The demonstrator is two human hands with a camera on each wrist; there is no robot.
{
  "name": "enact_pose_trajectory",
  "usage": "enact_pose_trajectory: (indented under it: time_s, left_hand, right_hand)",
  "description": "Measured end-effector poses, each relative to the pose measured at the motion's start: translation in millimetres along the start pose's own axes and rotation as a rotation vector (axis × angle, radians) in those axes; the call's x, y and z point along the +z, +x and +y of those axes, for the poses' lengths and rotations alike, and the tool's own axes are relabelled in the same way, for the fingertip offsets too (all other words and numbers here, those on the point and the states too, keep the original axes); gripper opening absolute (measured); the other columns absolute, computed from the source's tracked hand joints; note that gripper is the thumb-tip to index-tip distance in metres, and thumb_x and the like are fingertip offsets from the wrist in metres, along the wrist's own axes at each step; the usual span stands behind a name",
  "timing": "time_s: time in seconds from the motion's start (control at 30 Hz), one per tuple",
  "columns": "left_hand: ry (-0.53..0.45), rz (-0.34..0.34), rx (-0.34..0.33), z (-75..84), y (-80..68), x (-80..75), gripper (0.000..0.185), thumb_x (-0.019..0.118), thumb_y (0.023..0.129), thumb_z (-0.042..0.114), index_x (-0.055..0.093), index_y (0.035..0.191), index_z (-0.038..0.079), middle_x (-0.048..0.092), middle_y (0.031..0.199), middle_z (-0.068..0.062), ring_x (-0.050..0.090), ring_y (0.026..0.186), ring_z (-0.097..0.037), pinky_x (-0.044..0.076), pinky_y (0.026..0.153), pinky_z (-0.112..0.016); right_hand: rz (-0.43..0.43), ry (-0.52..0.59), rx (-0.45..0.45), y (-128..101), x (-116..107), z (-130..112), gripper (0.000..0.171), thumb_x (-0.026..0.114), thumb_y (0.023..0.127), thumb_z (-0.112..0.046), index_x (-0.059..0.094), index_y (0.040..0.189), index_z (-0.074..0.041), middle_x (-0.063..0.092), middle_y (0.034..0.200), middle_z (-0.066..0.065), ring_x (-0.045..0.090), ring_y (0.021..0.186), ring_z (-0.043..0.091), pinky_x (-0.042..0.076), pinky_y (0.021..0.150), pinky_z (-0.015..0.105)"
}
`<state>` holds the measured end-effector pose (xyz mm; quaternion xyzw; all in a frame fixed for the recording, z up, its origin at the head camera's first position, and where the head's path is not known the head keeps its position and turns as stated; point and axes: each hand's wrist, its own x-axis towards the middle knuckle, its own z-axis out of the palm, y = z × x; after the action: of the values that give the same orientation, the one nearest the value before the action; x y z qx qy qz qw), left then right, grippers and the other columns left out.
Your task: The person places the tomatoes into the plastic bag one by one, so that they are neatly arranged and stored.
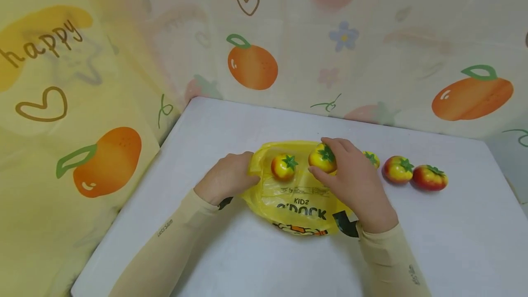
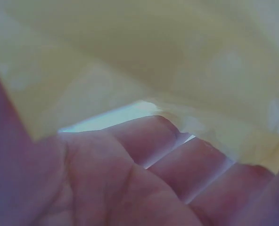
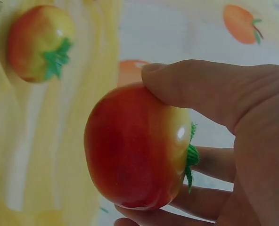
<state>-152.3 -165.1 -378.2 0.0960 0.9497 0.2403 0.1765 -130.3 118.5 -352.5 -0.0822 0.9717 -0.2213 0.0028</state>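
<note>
A yellow plastic bag printed "KIDS" lies flat on the white table. My left hand grips the bag's left edge; in the left wrist view the yellow plastic lies over the curled fingers. My right hand holds a red-and-yellow toy tomato just above the bag, thumb and fingers curled round it. The right wrist view shows that tomato close up. A second tomato rests on the bag, also seen as tomato on yellow plastic.
Three more toy tomatoes lie on the table to the right: one half hidden behind my right hand, one beside it, and a redder one. A fruit-printed cloth hangs behind and to the left of the table.
</note>
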Motion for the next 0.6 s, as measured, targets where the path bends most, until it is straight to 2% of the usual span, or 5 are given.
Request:
enact_pose_trajectory:
  time_s: [0.33, 0.6]
  left_hand:
    - [-0.012, -0.007, 0.006, 1.2, -1.8, 0.9, 0.033, 0.069, 0.095, 0.022, 0.065, 0.125, 0.011, 0.064, 0.088, -0.004, 0.059, 0.074, -0.021, 0.047, 0.070, -0.034]
    - [0.015, 0.000, 0.009, 1.7, -0.5, 1.9, 0.030, 0.070, 0.095, 0.023, 0.064, 0.122, 0.010, 0.061, 0.083, -0.004, 0.057, 0.070, -0.021, 0.045, 0.065, -0.033]
  right_hand:
    - [-0.039, -0.003, -0.037, 11, 30, 2, 0.075, 0.079, 0.096, -0.046, 0.052, 0.156, -0.011, 0.057, 0.155, 0.016, 0.059, 0.137, 0.041, 0.051, 0.114, 0.060]
    - [-0.061, -0.012, -0.030, 16, 43, 3, 0.077, 0.080, 0.095, -0.045, 0.050, 0.157, -0.010, 0.056, 0.155, 0.018, 0.061, 0.134, 0.039, 0.051, 0.113, 0.059]
